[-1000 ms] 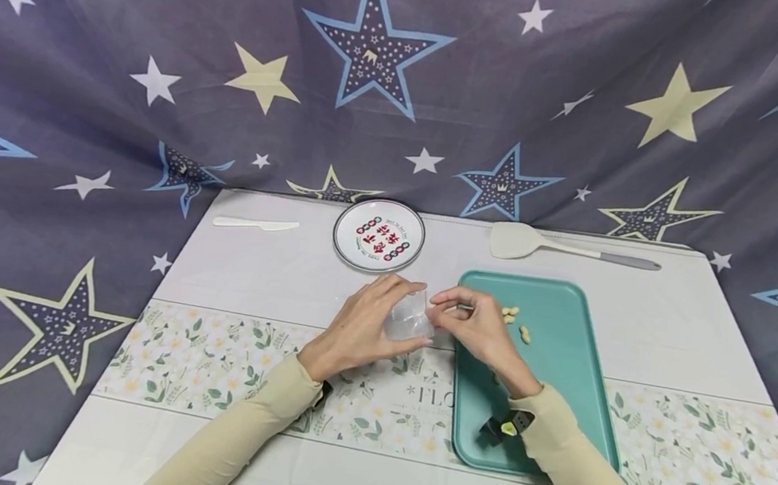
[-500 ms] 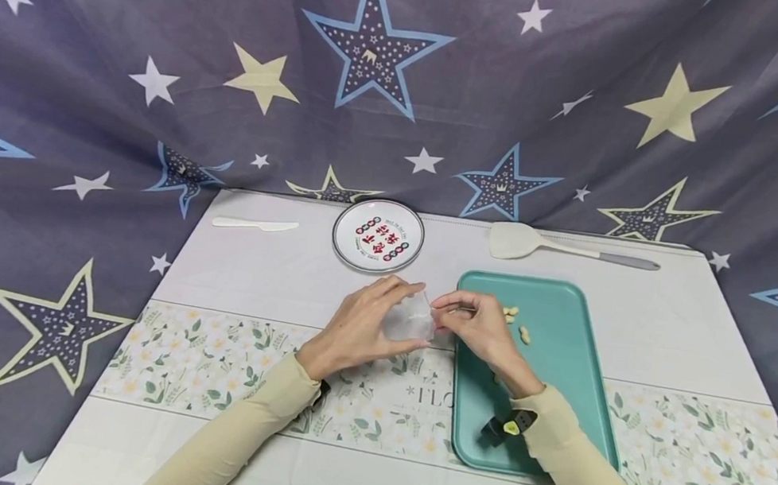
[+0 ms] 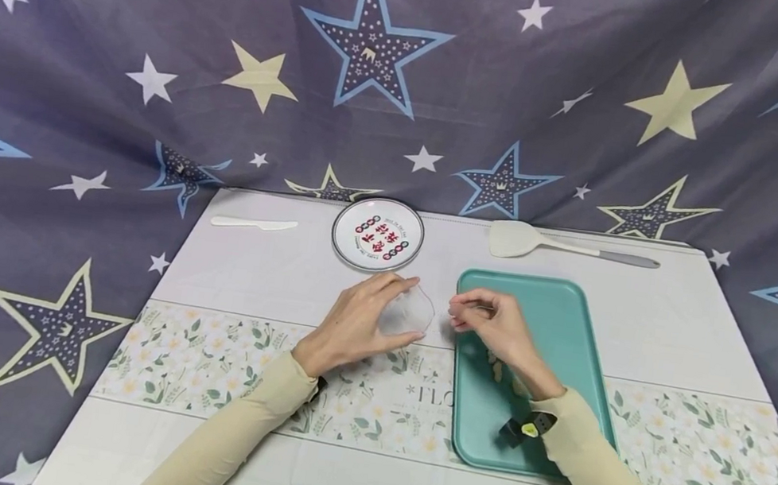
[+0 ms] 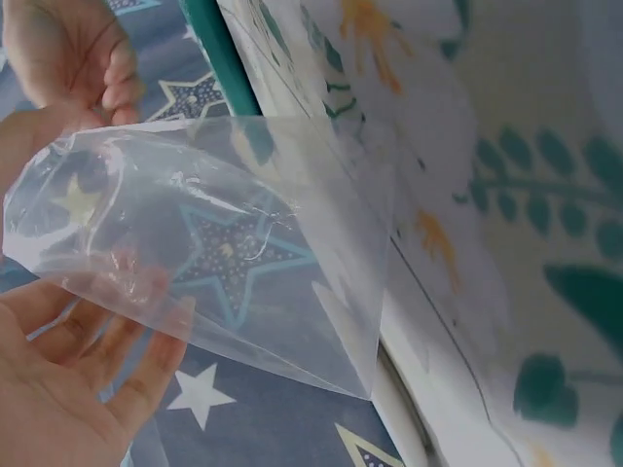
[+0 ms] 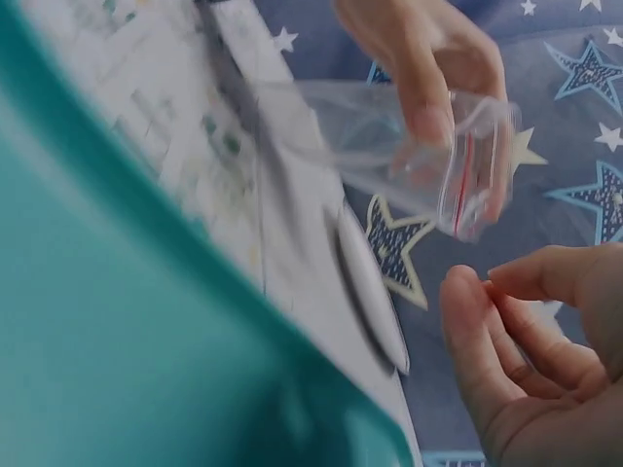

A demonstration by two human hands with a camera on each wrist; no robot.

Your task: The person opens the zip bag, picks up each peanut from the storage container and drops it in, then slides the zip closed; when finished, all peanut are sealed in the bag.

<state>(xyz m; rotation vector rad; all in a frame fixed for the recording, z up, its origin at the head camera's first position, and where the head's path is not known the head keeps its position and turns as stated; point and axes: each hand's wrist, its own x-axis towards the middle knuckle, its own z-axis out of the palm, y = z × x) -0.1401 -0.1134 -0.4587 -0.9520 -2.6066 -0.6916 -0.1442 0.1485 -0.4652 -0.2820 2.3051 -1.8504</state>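
Observation:
My left hand (image 3: 351, 318) grips a clear zip bag (image 3: 411, 313) above the middle of the table, thumb and fingers spread at its mouth. In the right wrist view a red seal line runs across the zip bag (image 5: 465, 170) near its rounded mouth. From the left wrist the see-through bag (image 4: 243, 243) shows nothing inside. Just right of it, my right hand (image 3: 495, 326) is apart from the bag, fingers curled and tips brought together with nothing visible between them. Under the right wrist, a few peanuts (image 3: 494, 365) lie on the teal tray (image 3: 561, 310), partly hidden by the arm.
A white plate (image 3: 343, 233) with red lettering sits at the back centre. Left of it lies a white knife (image 3: 254, 223). A cream spatula (image 3: 515, 241) with a grey handle end lies behind the tray. A starry curtain (image 3: 229, 128) hangs beyond the table's back edge.
My right hand has left the bag's mouth and moved right, over the tray's left edge. The bag's mouth has rounded out in my left hand, which has shifted slightly left.

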